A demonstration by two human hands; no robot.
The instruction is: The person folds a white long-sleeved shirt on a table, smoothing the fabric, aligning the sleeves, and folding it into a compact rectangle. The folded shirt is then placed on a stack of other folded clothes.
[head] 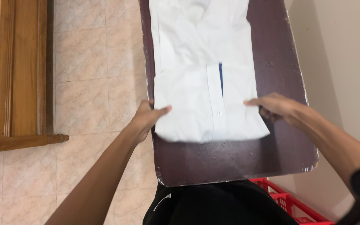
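On the dark brown table a white shirt is laid flat, button placket upward, with the near portion folded so that a doubled edge lies closest to the person; a thin blue strip shows at the placket opening. The left hand is seen at the shirt's near left edge, thumb on top of the cloth and fingers curled underneath, so the edge is pinched there at the table's left rim. The right hand is seen at the near right edge, fingers bent and closed on the fabric, though how much cloth is gripped cannot be told, as the fingertips are partly hidden. The near hem appears slightly blurred and lifted at the right corner. Judgement: a fold of the lower part is in hand, and it would be done well if both edges are kept level and under even tension, so that the placket stays straight and no crease is trapped beneath. The left edge sits right at the table rim, so a slide over the side should be guarded against. To the left, tiled floor and a wooden frame are noted; a red crate stands below the table's near right corner.
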